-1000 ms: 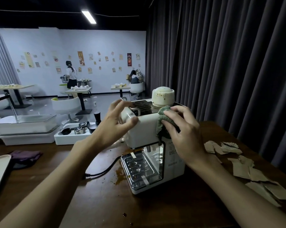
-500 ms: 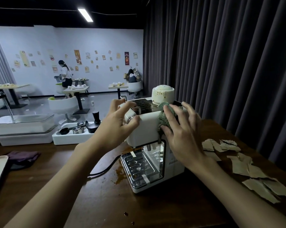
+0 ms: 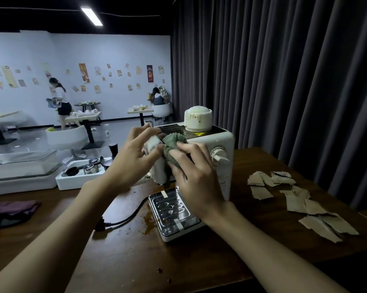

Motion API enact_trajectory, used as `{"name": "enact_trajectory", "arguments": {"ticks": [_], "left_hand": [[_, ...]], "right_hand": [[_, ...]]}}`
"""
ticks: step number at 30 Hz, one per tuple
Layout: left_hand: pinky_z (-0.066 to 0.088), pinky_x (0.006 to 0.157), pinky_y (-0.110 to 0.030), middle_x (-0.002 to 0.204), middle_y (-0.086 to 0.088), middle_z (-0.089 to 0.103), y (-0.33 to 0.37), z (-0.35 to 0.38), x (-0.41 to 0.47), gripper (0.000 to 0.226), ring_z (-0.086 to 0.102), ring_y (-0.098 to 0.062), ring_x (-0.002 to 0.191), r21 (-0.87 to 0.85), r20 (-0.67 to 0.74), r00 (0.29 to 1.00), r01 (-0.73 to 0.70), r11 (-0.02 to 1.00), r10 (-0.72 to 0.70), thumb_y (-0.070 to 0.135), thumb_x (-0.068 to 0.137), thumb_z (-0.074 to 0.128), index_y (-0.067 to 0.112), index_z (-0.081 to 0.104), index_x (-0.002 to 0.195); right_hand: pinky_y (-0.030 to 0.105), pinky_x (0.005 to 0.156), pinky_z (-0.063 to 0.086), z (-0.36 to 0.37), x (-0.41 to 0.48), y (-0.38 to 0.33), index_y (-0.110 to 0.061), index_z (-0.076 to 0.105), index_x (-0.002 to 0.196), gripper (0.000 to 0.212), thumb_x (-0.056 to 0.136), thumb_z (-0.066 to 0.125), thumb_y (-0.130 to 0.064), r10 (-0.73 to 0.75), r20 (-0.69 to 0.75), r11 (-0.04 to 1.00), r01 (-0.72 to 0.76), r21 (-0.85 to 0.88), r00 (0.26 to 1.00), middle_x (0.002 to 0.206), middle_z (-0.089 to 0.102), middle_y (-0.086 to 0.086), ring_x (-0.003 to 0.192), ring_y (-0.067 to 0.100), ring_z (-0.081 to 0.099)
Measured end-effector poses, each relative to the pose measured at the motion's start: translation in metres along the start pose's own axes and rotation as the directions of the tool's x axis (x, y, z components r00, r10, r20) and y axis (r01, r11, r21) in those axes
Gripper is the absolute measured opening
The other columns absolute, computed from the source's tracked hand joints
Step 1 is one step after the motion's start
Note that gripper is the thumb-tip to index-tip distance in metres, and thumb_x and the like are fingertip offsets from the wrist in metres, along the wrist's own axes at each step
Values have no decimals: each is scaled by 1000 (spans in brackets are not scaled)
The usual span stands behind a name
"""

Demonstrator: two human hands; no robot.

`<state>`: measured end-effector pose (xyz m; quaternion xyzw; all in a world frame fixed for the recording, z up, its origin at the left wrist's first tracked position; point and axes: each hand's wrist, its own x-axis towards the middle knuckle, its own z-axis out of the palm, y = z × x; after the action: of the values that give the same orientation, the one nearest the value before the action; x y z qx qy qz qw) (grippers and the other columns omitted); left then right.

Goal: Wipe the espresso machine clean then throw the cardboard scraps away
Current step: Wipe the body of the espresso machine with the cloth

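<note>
The espresso machine (image 3: 222, 138) is gripped at its top corner by the left hand (image 3: 134, 159); a green cloth (image 3: 173, 142) is clutched against its front by the right hand (image 3: 199, 182). Cardboard scraps (image 3: 300, 201) are strewn on the desk (image 3: 199, 263) to its right.

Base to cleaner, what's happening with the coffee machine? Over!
Left hand holds espresso machine at top corner. Right hand grips green cloth against its front. Cardboard scraps untouched on table. Nothing blocking.

At frame centre the right hand (image 3: 199, 182) holds a green cloth (image 3: 174, 143) against the white espresso machine (image 3: 225, 182) — the left hand (image 3: 131, 163) grips its upper-left corner. Cardboard scraps (image 3: 298, 205) lie at right on the table (image 3: 199, 261).
</note>
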<state>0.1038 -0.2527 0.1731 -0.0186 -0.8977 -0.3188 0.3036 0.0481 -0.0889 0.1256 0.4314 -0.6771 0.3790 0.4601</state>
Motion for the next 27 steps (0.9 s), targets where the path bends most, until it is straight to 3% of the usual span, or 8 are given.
{"name": "enact_trajectory", "arguments": {"ticks": [4, 10, 13, 16, 19, 21, 24, 27], "left_hand": [[31, 102, -27, 153, 5, 34, 5, -2, -3, 48, 34, -3, 134, 6, 8, 999, 32, 999, -32, 50, 95, 47, 33, 50, 140], [30, 102, -29, 156, 6, 33, 6, -4, -4, 46, 34, -6, 136, 50, 20, 999, 38, 998, -39, 47, 98, 49, 35, 48, 142], [32, 111, -34, 155, 5, 36, 9, -2, -5, 40, 34, -12, 144, 22, 2, 998, 56, 998, -56, 47, 99, 49, 37, 50, 139], [37, 114, -50, 149, 8, 41, 14, 0, -7, 30, 39, -15, 142, -73, -24, 996, 89, 993, -91, 60, 94, 41, 57, 50, 122], [42, 109, -58, 146, 12, 43, 15, 4, -9, 27, 42, -20, 140, -124, -45, 992, 112, 986, -119, 71, 87, 38, 72, 50, 111], [42, 109, -56, 148, 12, 42, 15, 7, -8, 29, 42, -17, 140, -118, -56, 990, 120, 986, -128, 71, 87, 40, 69, 50, 114], [39, 112, -53, 146, 10, 45, 15, 10, -8, 34, 41, -14, 140, -93, -91, 986, 131, 987, -140, 59, 94, 40, 50, 53, 124], [40, 112, -52, 143, 11, 45, 14, 11, -8, 41, 42, -15, 139, -89, -100, 987, 119, 989, -128, 55, 95, 37, 41, 54, 129]], "right_hand": [[37, 93, 49, -5, -2, 13, -3, 71, 110, 27, 83, 73, -3, -36, 24, 998, 37, -49, 999, 110, 65, 13, 105, 30, 58], [38, 90, 48, -7, -10, 20, -1, 71, 103, 21, 82, 74, -5, 102, -102, 992, -110, -69, 990, 101, 64, 11, 99, 27, 56], [34, 88, 48, 1, -11, 4, -1, 71, 103, 21, 82, 74, -2, -3, -38, 999, 1, -47, 999, 101, 64, 12, 98, 27, 56], [35, 87, 49, 1, -11, 2, -2, 71, 107, 26, 81, 74, 2, -116, 60, 993, 115, 5, 991, 103, 64, 11, 100, 28, 54], [36, 89, 49, -3, -13, 19, -3, 72, 107, 23, 84, 73, -2, -87, 35, 996, 86, 28, 996, 103, 64, 11, 99, 28, 56], [36, 90, 49, -4, -14, 27, -3, 72, 104, 20, 84, 74, -4, 3, -29, 999, -2, 43, 1000, 101, 65, 10, 98, 28, 58], [33, 91, 47, 1, -15, 18, -2, 72, 101, 18, 83, 74, -3, 84, -73, 995, -80, 61, 994, 99, 64, 10, 98, 27, 57], [36, 86, 49, 6, -17, 5, -4, 72, 101, 15, 87, 68, -3, -45, -7, 996, 46, 82, 999, 99, 63, 8, 95, 28, 56]]}}
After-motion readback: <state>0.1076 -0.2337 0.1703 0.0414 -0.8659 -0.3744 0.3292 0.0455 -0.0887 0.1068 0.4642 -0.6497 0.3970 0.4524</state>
